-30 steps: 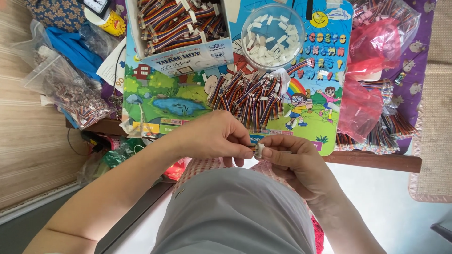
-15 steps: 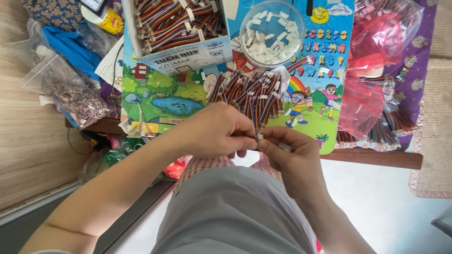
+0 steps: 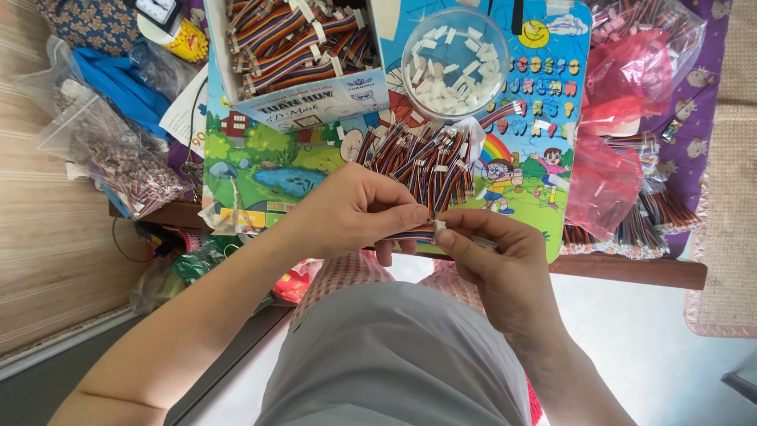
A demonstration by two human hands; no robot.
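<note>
We see both hands meeting at the near edge of the table, over the lap. The left hand [image 3: 355, 209] has its thumb and fingertips pinched together on a short flat ribbon cable [image 3: 412, 233], striped in many colours, lying roughly level between the hands. At the cable's right end sits a small white plastic connector [image 3: 438, 226], touching the cable; whether it is fully seated we cannot tell. The right hand [image 3: 501, 260] has its fingers curled and closed around the connector end, thumb on top. Something small and pale pokes out under its fingers, too blurred to name.

Just beyond the hands, a loose pile of cables [image 3: 418, 162] of the same striped kind lies on a colourful cartoon mat [image 3: 260, 170]. Far of that, a round clear bowl [image 3: 455, 59] holds many small white pieces. Left of the bowl, an open cardboard box [image 3: 315, 99] is packed with more striped cables. At far left, clear zip bags [image 3: 118, 162] hold small striped bits, near a blue cloth [image 3: 118, 79]. On the right, a red plastic bag [image 3: 607, 181] lies beside more cable bundles [image 3: 639, 225] on a purple cloth [image 3: 702, 102].
</note>
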